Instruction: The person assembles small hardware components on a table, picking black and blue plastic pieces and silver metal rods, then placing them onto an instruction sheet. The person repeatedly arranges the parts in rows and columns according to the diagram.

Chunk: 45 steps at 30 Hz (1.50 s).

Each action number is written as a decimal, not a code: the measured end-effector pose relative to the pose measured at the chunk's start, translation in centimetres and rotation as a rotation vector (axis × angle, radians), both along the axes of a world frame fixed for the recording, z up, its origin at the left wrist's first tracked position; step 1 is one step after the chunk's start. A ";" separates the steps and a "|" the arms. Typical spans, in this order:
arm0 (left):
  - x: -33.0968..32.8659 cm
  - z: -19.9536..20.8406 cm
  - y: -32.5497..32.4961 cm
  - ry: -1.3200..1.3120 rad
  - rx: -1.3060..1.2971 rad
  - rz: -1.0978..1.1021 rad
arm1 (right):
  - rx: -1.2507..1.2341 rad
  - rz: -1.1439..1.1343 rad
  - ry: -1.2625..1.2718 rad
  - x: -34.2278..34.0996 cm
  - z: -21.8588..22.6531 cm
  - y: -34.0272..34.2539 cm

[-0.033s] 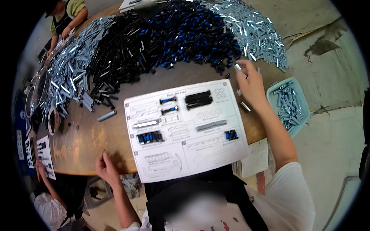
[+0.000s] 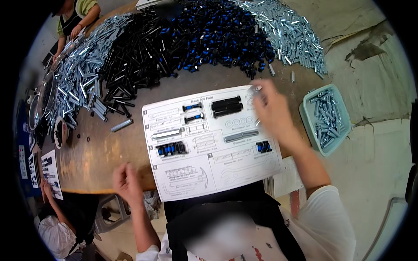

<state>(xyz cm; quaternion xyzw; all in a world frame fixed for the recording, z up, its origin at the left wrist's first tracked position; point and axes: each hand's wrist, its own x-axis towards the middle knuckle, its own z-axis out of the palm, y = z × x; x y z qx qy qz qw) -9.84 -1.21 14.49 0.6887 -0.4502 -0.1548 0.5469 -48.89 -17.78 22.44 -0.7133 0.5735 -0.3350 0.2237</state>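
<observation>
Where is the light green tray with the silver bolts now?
In the head view, the light green tray lies on the person's right, past the table edge, beside the right hand.

The tabletop (image 2: 96, 161) is brown and worn. On it lies a white sheet (image 2: 209, 143) printed with grey line drawings, carrying black bolts with blue bands (image 2: 172, 149), black rods (image 2: 226, 106) and a grey sleeve (image 2: 241, 135). Behind it spread a black and blue heap (image 2: 191, 39) and shiny silver heaps (image 2: 287, 30). The tray (image 2: 310, 126) is pale teal, holding silver screws (image 2: 326, 115)
</observation>
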 end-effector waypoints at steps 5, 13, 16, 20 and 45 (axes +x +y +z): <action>-11.2 5.6 -3.6 -0.044 0.206 -0.749 | -0.081 0.093 0.143 7.6 -2.7 8.4; -16.4 2.5 -4.5 -0.472 0.069 -0.830 | -0.193 0.134 0.309 1.3 -2.2 9.6; -16.6 2.3 -4.4 -0.353 0.110 -0.800 | -0.176 0.319 0.456 -0.5 -2.2 10.2; -17.1 2.7 -4.8 -0.423 0.068 -0.817 | -0.245 0.327 0.415 -0.4 -3.7 10.7; -10.2 4.1 -0.7 -0.117 0.168 -0.604 | -0.033 -0.232 0.419 -9.6 -2.9 -0.4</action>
